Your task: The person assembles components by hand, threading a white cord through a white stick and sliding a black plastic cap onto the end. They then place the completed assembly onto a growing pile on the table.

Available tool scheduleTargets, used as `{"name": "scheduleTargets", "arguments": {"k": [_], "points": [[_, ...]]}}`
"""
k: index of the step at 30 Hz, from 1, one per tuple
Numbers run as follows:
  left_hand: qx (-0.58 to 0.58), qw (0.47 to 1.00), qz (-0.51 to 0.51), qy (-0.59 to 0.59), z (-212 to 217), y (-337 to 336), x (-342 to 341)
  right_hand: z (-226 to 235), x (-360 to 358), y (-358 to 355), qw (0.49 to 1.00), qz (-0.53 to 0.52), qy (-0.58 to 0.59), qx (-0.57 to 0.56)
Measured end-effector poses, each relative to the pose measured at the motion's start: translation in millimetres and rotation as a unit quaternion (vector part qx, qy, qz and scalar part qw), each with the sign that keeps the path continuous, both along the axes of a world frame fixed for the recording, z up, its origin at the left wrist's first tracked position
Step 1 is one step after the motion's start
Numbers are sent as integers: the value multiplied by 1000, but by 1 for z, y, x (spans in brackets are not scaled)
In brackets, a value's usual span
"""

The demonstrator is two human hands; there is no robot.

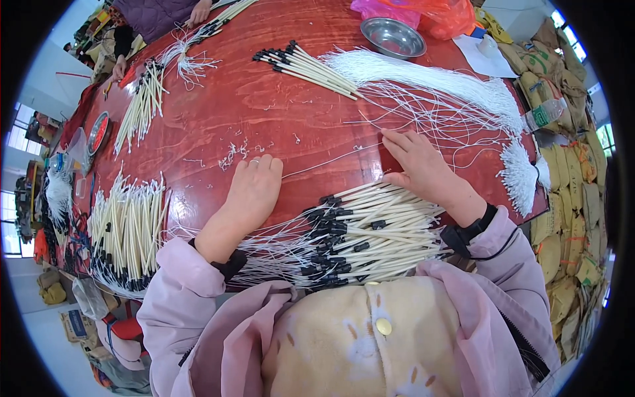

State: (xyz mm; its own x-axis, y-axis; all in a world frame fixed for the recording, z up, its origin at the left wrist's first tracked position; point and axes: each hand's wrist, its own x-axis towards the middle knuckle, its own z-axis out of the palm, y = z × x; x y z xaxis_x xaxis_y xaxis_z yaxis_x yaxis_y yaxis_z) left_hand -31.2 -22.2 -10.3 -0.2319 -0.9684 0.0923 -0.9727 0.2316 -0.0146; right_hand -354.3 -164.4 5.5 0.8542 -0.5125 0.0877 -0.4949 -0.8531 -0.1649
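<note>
A thin white cord [334, 159] runs slantwise over the red table between my two hands. My left hand [253, 188] is closed, knuckles up, with the cord coming out from under its fingers; its fingertips are hidden. My right hand [421, 164] lies with fingers stretched out and thumb apart, its fingertips at the cord's other end. Just below that hand is a heap of cream-coloured sticks [380, 231] with black tips. White cords [278, 255] trail leftward from those black tips, under my left forearm.
More black-tipped sticks stand in a bundle [129, 228] at left; others lie at the far side [307, 69]. A hank of white cords [430, 86] spreads at right, near a metal bowl [393, 38] and plastic bottle [546, 114]. Another person's hand [198, 13] is at the far edge.
</note>
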Motion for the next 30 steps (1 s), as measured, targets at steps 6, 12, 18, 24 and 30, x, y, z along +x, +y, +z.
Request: {"name": "scheduleTargets", "arguments": {"k": [6, 12, 18, 24, 30], "points": [[47, 998, 31, 20, 1, 2, 10, 2, 1, -5, 999, -7, 51, 1], [122, 983, 110, 88, 21, -19, 20, 0, -3, -6, 999, -13, 34, 3], [-50, 993, -30, 106, 25, -126, 7, 1, -2, -8, 1000, 0, -2, 29], [-133, 984, -106, 62, -31, -217, -15, -1, 0, -11, 1000, 8, -14, 22], [-179, 970, -164, 32, -23, -205, -9, -8, -2, -11, 999, 5, -41, 15]]}}
